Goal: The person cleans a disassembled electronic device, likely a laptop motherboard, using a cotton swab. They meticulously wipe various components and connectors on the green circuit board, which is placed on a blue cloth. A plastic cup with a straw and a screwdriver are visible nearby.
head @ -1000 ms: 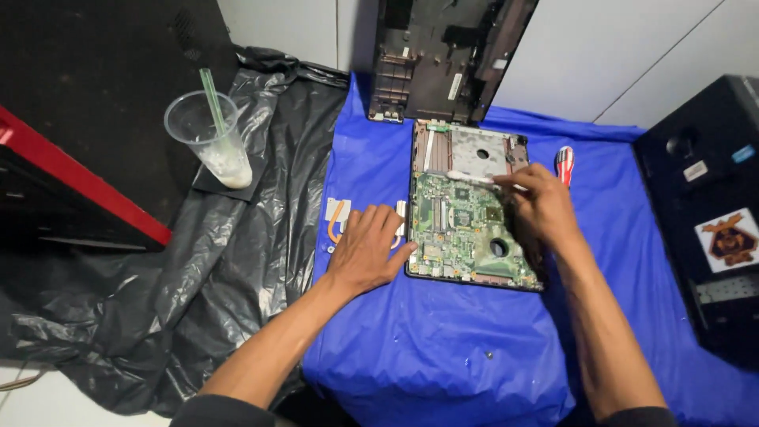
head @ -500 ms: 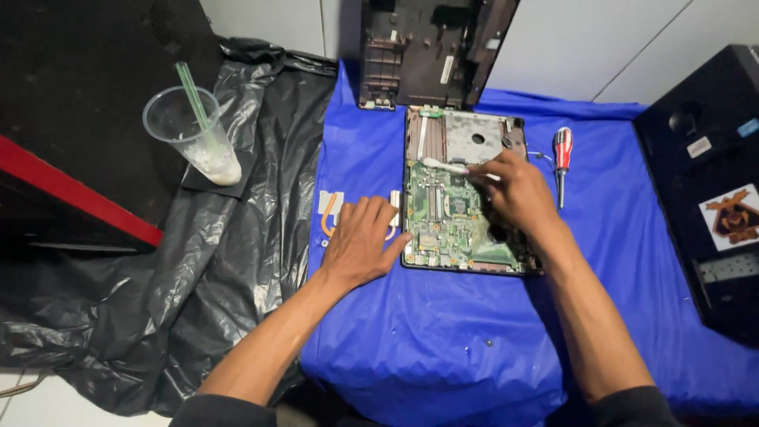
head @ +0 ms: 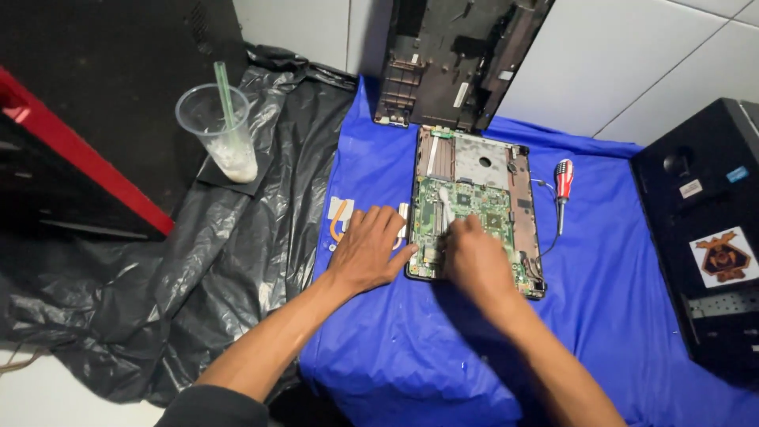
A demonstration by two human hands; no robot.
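Note:
An opened laptop base (head: 523,207) with its green circuit board (head: 486,204) bare lies on a blue cloth (head: 443,356). My right hand (head: 474,265) rests over the board's near left part, shut on a thin white brush-like tool (head: 444,201) whose tip points away from me across the board. My left hand (head: 368,249) lies flat, palm down, just left of the laptop. Its thumb touches the laptop's edge and its fingers cover part of a small heat sink with a copper pipe (head: 339,212).
A red-handled screwdriver (head: 563,183) lies right of the laptop. A dark laptop cover (head: 451,55) leans on the tiled wall behind. A plastic cup with a green straw (head: 223,136) stands at the left on a black plastic sheet (head: 229,253). A black box (head: 708,229) stands at the right.
My right hand has moved with the white tool from the board's far right side to its near left part. The left hand has stayed put. The camera view shifted slightly.

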